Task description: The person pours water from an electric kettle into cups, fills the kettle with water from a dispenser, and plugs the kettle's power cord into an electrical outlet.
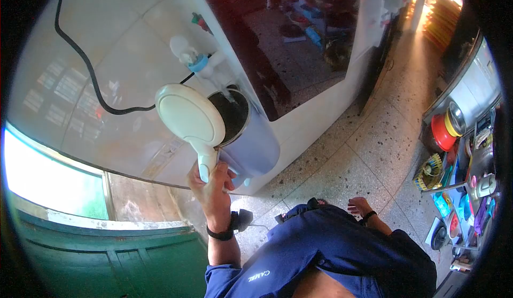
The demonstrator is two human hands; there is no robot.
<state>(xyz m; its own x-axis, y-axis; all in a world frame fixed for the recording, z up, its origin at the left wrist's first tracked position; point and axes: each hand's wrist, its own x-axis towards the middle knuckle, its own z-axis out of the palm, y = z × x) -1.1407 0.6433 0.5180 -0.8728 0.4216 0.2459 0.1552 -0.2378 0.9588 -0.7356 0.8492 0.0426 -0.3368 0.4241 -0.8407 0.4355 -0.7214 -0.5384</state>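
My left hand [214, 183] is wrapped round the handle of a pale blue kettle [254, 146]. The kettle's round white lid [189, 115] stands open towards the left, and its dark inside shows. Just above the kettle's mouth is a tap or dispenser outlet with a blue ring [198, 63], on the side of a white appliance. What looks like water runs from it towards the kettle. My right hand [360, 206] hangs low near my body, away from the kettle, with its fingers apart and nothing in them.
A dark glossy panel [299, 36] faces the kettle. A black cable [88, 65] runs along the pale tiled wall. On the right, a rack holds red and yellow basins [442, 132], a woven basket [428, 172] and several utensils. A green door [107, 260] is at the lower left.
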